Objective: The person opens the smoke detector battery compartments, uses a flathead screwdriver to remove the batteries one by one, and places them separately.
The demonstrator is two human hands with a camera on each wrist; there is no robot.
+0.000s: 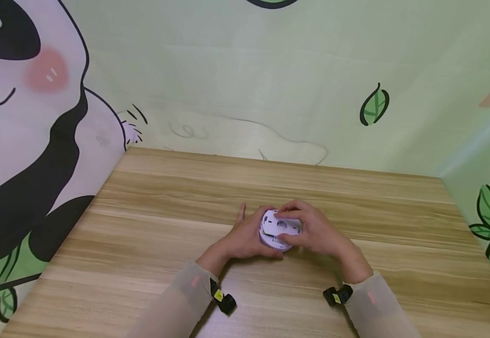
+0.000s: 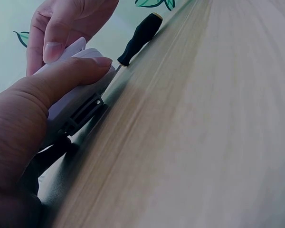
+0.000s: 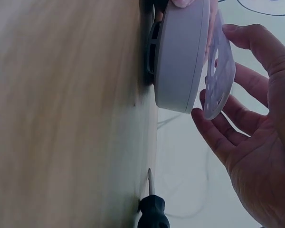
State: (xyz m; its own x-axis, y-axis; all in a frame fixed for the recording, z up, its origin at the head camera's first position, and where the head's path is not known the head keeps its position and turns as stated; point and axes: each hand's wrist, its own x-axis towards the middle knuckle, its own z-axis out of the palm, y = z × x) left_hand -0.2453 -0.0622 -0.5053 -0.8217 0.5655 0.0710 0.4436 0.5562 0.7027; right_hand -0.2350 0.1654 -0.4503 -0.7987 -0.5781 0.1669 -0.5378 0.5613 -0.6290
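Observation:
My left hand (image 1: 246, 237) grips a round white smoke detector (image 3: 180, 61) by its side, with the thumb along the near rim. Its slotted vent part (image 2: 83, 114) faces down, close over the wooden table. In my right hand (image 1: 318, 232) a thin white mounting plate (image 3: 221, 71) with cut-outs is pinched between thumb and fingers. The right wrist view shows that plate tilted, with a gap between it and the detector's flat back. A screwdriver (image 2: 140, 40) with a black handle lies on the table near the right hand; it does not show in the head view.
The wood-grain table (image 1: 164, 188) runs back to a pale green wall cloth (image 1: 228, 94) printed with leaves. A large panda print (image 1: 50, 164) covers the left side. Small black cameras (image 1: 223, 298) are strapped to both wrists over light sleeves.

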